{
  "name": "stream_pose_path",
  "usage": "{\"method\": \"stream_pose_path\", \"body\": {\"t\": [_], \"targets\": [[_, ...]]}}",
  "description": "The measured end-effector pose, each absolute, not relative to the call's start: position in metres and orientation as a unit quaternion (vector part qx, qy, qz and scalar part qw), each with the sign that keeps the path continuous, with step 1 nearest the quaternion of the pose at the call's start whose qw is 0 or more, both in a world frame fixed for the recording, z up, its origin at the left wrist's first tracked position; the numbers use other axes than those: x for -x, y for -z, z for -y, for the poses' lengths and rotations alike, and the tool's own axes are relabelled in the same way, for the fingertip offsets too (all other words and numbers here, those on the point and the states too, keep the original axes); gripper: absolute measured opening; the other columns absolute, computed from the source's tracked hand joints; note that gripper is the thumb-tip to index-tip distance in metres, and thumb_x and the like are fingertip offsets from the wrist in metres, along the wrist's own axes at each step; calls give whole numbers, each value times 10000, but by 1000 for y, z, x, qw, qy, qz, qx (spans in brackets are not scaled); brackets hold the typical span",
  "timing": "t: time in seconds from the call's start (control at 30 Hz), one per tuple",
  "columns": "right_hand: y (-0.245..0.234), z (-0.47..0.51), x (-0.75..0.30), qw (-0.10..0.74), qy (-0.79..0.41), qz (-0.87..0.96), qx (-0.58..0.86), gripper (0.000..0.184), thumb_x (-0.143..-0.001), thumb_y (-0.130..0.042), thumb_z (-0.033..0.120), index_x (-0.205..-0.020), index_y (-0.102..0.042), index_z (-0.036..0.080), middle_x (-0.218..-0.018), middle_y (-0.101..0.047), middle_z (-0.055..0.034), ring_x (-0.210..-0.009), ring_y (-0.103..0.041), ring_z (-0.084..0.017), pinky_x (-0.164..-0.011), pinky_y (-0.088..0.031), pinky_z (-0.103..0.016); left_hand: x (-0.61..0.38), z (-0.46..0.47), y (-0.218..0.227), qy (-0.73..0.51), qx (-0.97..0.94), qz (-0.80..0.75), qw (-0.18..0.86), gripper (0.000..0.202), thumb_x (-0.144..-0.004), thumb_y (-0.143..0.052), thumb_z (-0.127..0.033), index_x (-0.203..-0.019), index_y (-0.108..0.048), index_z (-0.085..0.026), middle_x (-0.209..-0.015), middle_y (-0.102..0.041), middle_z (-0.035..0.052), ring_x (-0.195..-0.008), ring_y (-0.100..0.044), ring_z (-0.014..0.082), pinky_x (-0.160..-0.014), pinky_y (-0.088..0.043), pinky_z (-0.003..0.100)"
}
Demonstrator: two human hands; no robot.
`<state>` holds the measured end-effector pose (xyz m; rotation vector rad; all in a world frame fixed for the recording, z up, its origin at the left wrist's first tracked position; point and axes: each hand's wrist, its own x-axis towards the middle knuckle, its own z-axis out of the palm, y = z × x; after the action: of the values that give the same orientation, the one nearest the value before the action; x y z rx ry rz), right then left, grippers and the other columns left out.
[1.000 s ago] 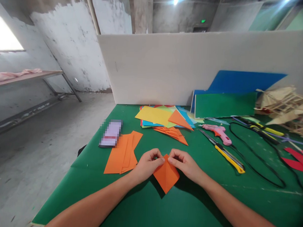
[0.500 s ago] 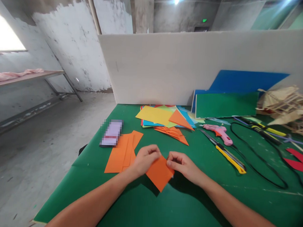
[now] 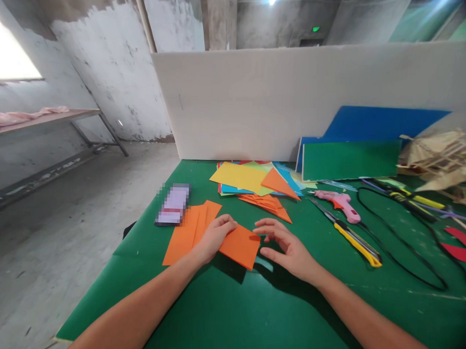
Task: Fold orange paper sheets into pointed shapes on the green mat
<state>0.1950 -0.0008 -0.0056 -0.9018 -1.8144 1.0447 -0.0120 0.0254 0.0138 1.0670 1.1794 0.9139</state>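
A folded orange paper (image 3: 240,244) is held just above the green table (image 3: 220,306) near its middle. My left hand (image 3: 214,235) grips its left edge, thumb on top and fingers under it. My right hand (image 3: 287,246) hovers just right of the paper with fingers spread and nothing in it. Flat orange sheets (image 3: 189,229) lie directly left of my left hand.
A blurred phone (image 3: 172,205) lies at the left. Coloured paper sheets (image 3: 248,179) and orange triangles (image 3: 270,204) sit further back. A pink glue gun (image 3: 339,203), a yellow utility knife (image 3: 353,241), a black cable (image 3: 402,251) and a wooden model (image 3: 443,161) fill the right. A white board (image 3: 297,95) stands behind.
The orange paper moved left and turned flatter. My right hand let go of it and opened; my left hand carried it toward the orange sheets.
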Motion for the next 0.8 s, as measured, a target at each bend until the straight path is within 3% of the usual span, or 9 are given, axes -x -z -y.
{"method": "stream_pose_path", "body": {"t": [0.07,0.3,0.47,0.63,0.8], "targets": [[4,1,-195,401,-414,739,349,275,-845,-628,328,-1115,-652,290,-1283,-507,-74,-1181,-486,-238,-925,-457,-360,12,-25,-12,-390,-465,-508,611,318,-638,-661,-434,-635,-472,-180,-579,-476,-47,-525,-469,96,-488,-320,194],[6,-1,-198,410,-470,703,342,237,-835,-644,368,-1039,-702,262,-1153,-633,-74,-1107,-563,-243,-991,-425,-417,10,-23,-9,-408,-496,-502,579,432,-707,-632,-569,-622,-476,-176,-586,-472,-42,-554,-456,99,-516,-336,210],[12,-3,-198,436,-578,556,407,300,-803,-654,465,-967,-711,221,-943,-702,-59,-872,-642,-222,-762,-516,-344,7,-19,-4,-374,-522,-467,608,536,-733,-526,-716,-713,-484,-182,-537,-476,-45,-451,-462,93,-434,-324,208],[15,-6,-200,469,-605,460,451,314,-691,-757,469,-783,-702,174,-761,-686,-37,-636,-607,-164,-574,-464,-264,4,-14,-2,-385,-543,-389,637,591,-678,-557,-752,-817,-490,-182,-598,-526,-31,-513,-535,105,-485,-420,211],[14,-7,-200,502,-575,458,456,308,-686,-762,465,-767,-694,175,-717,-656,-6,-630,-577,-144,-577,-444,-246,2,-16,-1,-415,-528,-392,628,510,-637,-748,-558,-882,-527,-169,-753,-590,-4,-626,-560,104,-568,-463,222]]}}
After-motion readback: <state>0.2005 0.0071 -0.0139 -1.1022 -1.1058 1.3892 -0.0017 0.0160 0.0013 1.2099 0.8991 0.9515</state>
